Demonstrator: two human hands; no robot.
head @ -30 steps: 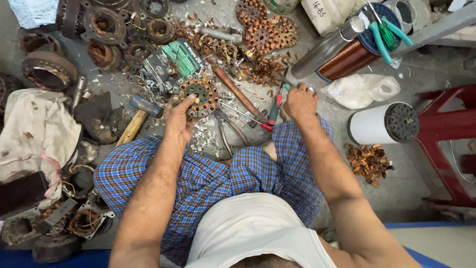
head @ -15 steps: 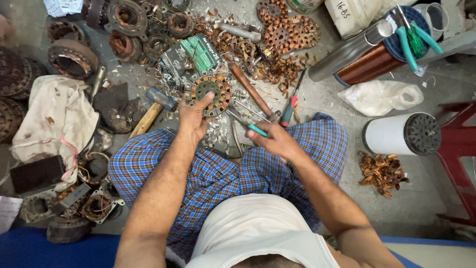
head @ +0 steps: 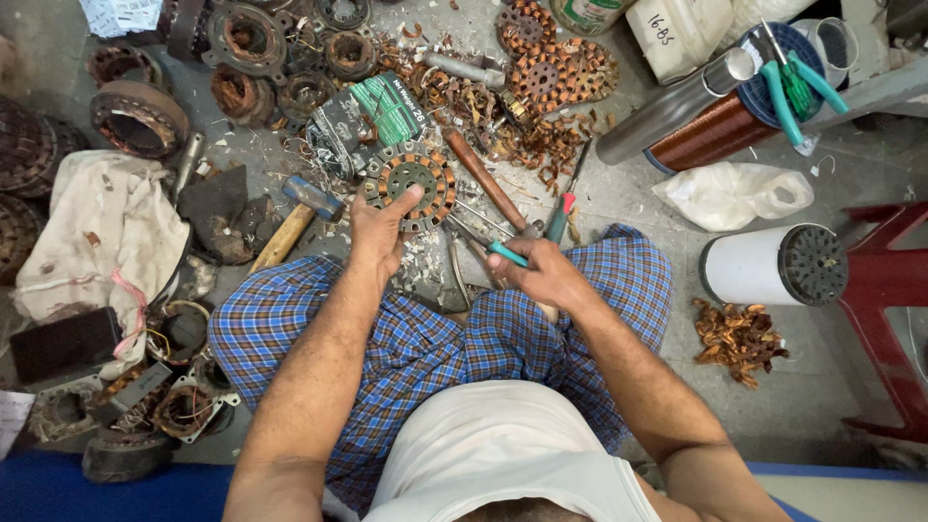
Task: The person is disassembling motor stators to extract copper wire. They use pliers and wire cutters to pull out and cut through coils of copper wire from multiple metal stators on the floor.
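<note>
I sit on the floor with my knees apart in blue checked cloth. My left hand [head: 379, 230] grips the near edge of a round motor stator [head: 411, 179] wound with copper, thumb over its rim. My right hand [head: 538, 274] is closed on a tool with teal handles [head: 507, 253], whose metal end points toward the stator. A wooden-handled chisel [head: 486, 181] and a screwdriver [head: 563, 208] with a red and teal handle lie just beyond my right hand.
A hammer [head: 295, 217] lies left of the stator. Several old stators [head: 140, 116] and a dirty cloth [head: 101, 237] fill the left. Copper scraps [head: 739, 338], a white cylinder [head: 773, 266], a plastic bag [head: 735, 193], a copper wire spool [head: 715, 130] and a red stool [head: 889, 290] stand right.
My right hand left the screwdriver area, came back toward my lap and now holds the teal-handled tool. My left hand stays on the stator. The view shifted slightly.
</note>
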